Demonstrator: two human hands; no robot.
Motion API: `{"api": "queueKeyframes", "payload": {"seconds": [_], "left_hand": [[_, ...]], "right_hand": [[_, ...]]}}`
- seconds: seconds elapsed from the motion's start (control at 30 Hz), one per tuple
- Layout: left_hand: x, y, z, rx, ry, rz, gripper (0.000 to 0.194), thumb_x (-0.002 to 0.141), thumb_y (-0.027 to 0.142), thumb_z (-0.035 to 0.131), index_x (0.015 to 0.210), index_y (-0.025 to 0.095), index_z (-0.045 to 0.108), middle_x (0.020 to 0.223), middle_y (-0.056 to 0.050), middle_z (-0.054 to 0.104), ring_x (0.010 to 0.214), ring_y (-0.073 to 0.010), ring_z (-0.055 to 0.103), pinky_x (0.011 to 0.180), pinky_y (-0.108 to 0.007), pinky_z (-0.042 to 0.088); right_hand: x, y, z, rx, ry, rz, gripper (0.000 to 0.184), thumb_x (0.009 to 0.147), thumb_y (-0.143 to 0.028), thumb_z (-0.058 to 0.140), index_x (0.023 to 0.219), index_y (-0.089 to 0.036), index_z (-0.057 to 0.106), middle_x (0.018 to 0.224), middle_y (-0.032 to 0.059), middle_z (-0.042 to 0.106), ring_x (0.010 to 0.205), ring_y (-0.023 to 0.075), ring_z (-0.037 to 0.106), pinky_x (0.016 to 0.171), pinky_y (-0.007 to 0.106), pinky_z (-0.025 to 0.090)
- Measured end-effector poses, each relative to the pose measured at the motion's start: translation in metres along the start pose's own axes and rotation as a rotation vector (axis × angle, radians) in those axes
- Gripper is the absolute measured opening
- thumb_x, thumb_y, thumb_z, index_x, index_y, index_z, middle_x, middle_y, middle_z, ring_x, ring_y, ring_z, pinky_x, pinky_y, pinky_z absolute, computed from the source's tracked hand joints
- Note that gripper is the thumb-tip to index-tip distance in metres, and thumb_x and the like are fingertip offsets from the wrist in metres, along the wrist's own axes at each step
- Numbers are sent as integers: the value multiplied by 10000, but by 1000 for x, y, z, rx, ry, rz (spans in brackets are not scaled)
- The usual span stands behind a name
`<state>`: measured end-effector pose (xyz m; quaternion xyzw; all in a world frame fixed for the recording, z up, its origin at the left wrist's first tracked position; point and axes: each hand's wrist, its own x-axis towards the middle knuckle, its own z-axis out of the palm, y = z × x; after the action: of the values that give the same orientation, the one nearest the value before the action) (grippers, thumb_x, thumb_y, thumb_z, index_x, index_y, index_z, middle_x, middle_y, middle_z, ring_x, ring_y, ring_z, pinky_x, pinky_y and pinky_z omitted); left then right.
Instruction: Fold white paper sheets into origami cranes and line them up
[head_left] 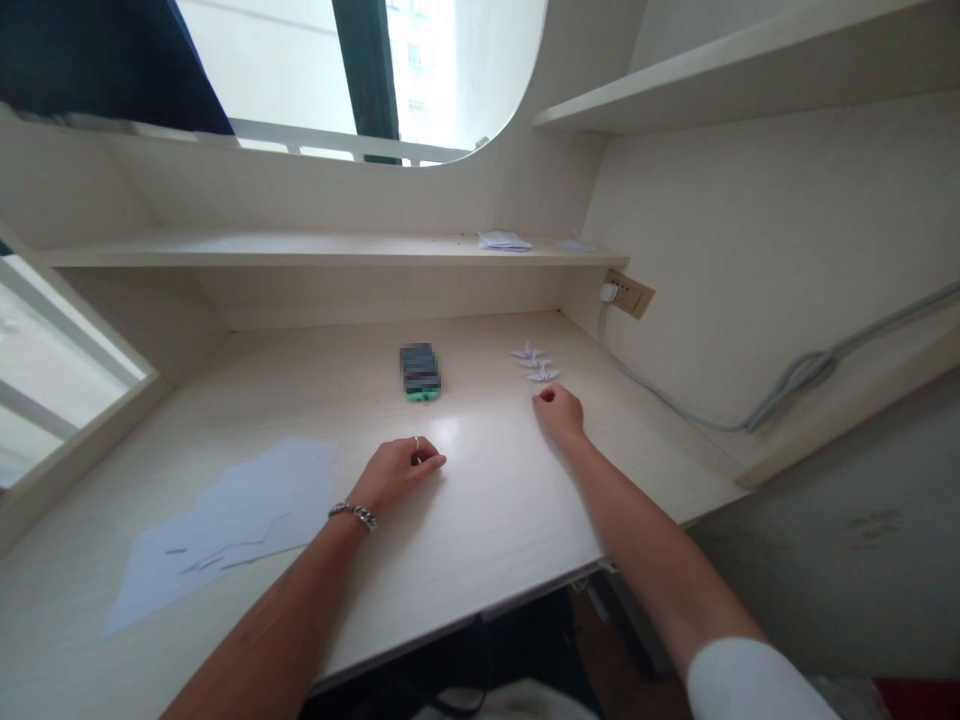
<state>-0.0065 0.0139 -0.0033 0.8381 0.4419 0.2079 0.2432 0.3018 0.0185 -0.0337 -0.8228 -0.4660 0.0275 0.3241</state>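
Several small folded white paper cranes [541, 364] stand close together towards the back right of the pale desk. My right hand [561, 412] is just in front of them, its thumb and forefinger curled together in a ring. No object shows between those fingertips, and they look slightly apart from the nearest crane. My left hand [401, 470] rests on the desk's middle, fingers curled in and thumb stretched along them, with nothing visible in its grip. It wears a ring and a chain bracelet [354, 514]. White paper sheets and scraps [232, 515] lie to its left.
A phone [420, 372] with a green edge lies beyond my left hand. Folded paper [504, 241] sits on the back shelf [300, 246]. On the right wall, a plug is in the socket [628, 294], and its cable [675, 405] runs along the desk's right side.
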Motion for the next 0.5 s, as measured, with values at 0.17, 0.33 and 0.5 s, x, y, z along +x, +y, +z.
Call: {"api": "queueKeyframes", "payload": {"seconds": [0.17,0.33,0.5], "left_hand": [[1,4,0,117,-38,-25,196,773,336,584,798,198,720,772,-40,728,701,-178,639,634,-263,432],[0,2,-4,213,-1,-88,178,782,295,581,736,192,719,740,-64,732,704,-195,654,647,-270,434],[-19,-8,-17,297,101,-200,312,884,351,474,863,174,730,801,-117,736,782,-241,672,718,-318,457]], "right_hand": [[-54,-48,13,-14,-182,-244,148,812,-309,561,843,-224,677,914,34,712,808,171,613,698,260,397],[-92,-97,29,-31,-317,-418,189,842,-362,539,869,-254,693,931,28,722,812,181,621,684,267,392],[-97,-108,30,-49,-365,-455,242,870,-384,499,927,-254,695,908,45,728,805,203,629,668,283,383]]}}
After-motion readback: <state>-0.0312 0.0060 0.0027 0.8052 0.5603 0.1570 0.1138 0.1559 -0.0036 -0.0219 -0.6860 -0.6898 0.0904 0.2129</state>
